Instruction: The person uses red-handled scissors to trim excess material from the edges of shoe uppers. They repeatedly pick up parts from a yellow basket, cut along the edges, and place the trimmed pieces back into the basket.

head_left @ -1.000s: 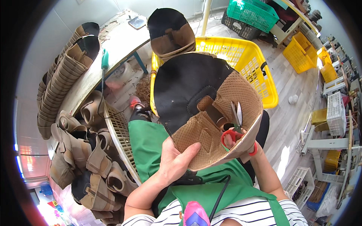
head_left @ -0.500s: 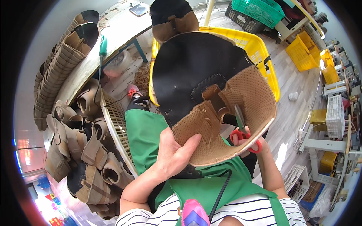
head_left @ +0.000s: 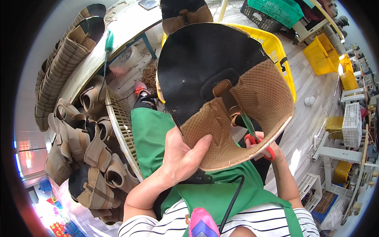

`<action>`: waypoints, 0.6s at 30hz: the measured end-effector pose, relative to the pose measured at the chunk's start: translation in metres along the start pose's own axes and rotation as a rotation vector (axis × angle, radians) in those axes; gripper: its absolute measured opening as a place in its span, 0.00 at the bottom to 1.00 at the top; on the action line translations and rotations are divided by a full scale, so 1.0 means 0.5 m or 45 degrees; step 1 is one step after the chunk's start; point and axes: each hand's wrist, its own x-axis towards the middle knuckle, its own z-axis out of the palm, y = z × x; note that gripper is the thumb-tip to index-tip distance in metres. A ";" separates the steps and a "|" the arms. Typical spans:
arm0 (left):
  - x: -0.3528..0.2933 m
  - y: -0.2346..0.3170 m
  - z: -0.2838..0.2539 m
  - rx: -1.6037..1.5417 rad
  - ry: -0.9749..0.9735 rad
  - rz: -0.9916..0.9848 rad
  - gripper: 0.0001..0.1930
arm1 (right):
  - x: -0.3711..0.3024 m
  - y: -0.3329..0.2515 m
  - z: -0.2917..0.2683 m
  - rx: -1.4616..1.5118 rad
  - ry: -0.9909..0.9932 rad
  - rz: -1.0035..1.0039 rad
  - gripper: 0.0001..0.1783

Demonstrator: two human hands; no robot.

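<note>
My left hand (head_left: 182, 155) grips the lower edge of a flat shoe upper (head_left: 221, 91), black on its outer part and tan mesh on its inner lining, held up close to the camera. My right hand (head_left: 265, 147) is mostly hidden behind the upper and holds red-handled scissors (head_left: 256, 136); their blades point up along the tan lining near a dark strap. A green apron (head_left: 158, 130) covers my lap below.
A white wire basket (head_left: 118, 130) at my left holds several tan and black shoe uppers (head_left: 87, 150). More stacked uppers (head_left: 63, 67) lie along a bench. A yellow crate (head_left: 276, 47) sits behind the upper, with yellow and green crates (head_left: 327, 55) farther right.
The shoe upper has come closer to the camera and turned slightly. The scissors shifted right along the lining, with my right hand sliding further behind the piece.
</note>
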 end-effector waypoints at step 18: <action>0.008 -0.042 0.015 -0.312 -0.157 -0.157 0.18 | 0.049 0.056 0.062 -0.844 0.654 -0.556 0.24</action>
